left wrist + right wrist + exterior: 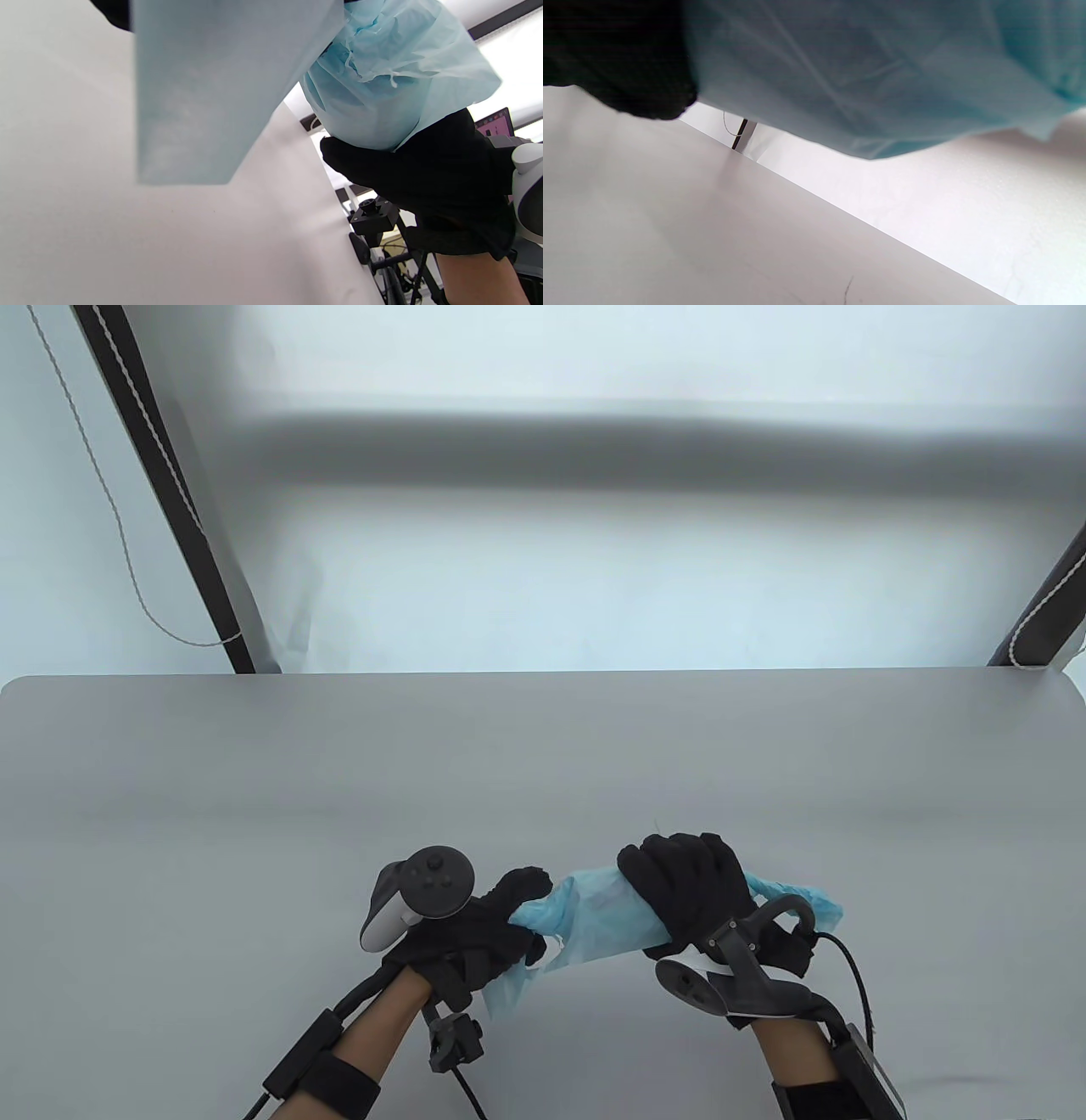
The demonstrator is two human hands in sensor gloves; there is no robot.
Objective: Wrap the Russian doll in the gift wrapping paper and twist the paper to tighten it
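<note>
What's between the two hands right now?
In the table view, only the blue wrapping paper spans from the left hand to the right hand.

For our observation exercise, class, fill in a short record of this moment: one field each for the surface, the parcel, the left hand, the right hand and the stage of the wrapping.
surface: grey table
parcel: light blue wrapping paper bundled round something hidden, held above the table
left hand: left hand grips the paper's left end
right hand: right hand curls over the bundle's middle
stage: wrapped; left end bunched
</note>
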